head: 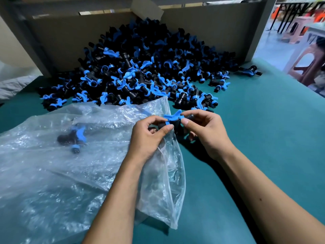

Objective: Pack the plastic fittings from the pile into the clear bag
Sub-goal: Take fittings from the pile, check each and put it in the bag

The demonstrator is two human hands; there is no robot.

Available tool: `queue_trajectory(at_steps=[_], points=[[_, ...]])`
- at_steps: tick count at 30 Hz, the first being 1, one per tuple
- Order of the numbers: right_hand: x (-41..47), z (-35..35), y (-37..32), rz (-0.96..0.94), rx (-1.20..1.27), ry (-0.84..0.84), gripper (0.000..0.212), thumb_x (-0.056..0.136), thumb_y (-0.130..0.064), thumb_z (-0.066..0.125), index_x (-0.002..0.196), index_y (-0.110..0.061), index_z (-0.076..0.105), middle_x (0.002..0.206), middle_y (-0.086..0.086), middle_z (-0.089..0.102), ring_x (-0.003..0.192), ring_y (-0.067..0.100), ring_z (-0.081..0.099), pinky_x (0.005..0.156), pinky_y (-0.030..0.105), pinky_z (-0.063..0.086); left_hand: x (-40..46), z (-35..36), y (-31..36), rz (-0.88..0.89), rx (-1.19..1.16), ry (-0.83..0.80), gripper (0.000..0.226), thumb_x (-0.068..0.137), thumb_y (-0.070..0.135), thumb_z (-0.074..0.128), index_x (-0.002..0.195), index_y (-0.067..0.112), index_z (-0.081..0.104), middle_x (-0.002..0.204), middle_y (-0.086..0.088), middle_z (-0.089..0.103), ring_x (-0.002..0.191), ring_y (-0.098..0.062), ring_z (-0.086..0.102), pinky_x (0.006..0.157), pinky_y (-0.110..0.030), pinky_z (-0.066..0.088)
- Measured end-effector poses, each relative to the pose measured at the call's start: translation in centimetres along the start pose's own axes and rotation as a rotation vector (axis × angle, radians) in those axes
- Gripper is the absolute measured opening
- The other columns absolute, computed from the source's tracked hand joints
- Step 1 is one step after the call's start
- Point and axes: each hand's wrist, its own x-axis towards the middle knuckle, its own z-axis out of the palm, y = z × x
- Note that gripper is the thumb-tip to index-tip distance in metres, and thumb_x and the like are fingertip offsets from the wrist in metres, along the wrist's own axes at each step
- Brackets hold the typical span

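Pile blocks twelve o'clock, bare mat at three

The fittings pile fills twelve o'clock against the cardboard wall; the clear bag covers nine; the green mat lies bare at three.

Cool, dim indoor light gives the whole frame a blue-green cast, while daylight from the opening at upper right washes out the pale floor and pink plastic stools beyond it. The crinkled clear plastic bag throws back scattered white glare across its folds, and its near-left part is smeared by blur. The heap of black plastic fittings with blue wing handles loses detail in its shadowed top against the grey cardboard wall. Soft dark shadows lie on the teal table cover under the left hand and right hand. Wide-angle distortion bends lines at the edges, and the stools look soft.
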Motion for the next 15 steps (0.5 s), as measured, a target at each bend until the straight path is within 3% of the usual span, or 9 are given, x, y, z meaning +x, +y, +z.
queue_trajectory(at_steps=[5,11,15], points=[[0.15,-0.14,0.26,-0.002,-0.006,-0.008,0.013,0.089,-0.008,0.075,0.101,-0.005,0.075,0.071,0.006,0.068,0.055,0.014,0.053,0.048,0.025,0.046,0.05,-0.08,0.08,-0.019,-0.044,-0.048,0.009,0.091,0.014,0.078,0.095,0.011,0.071,0.066,0.006,0.066,0.045,-0.007,0.052,0.043,-0.019,0.041],[0.61,-0.47,0.49,0.043,0.181,0.213,0.010,0.091,-0.005,0.070,0.096,-0.011,0.076,0.074,0.006,0.064,0.059,0.015,0.051,0.048,0.023,0.046,0.15,-0.49,-0.07,-0.059,-0.114,0.006,0.018,0.096,0.019,0.072,0.094,0.004,0.062,0.059,0.003,0.054,0.047,-0.011,0.049,0.044,-0.020,0.042],[0.44,-0.35,0.83,-0.025,-0.019,0.086,0.010,0.086,-0.014,0.078,0.096,-0.015,0.077,0.073,0.004,0.068,0.059,0.016,0.052,0.050,0.028,0.046,0.15,-0.17,-0.04,-0.037,-0.099,-0.033,0.012,0.094,0.016,0.075,0.093,0.008,0.067,0.063,0.003,0.061,0.046,-0.009,0.050,0.044,-0.019,0.040]])
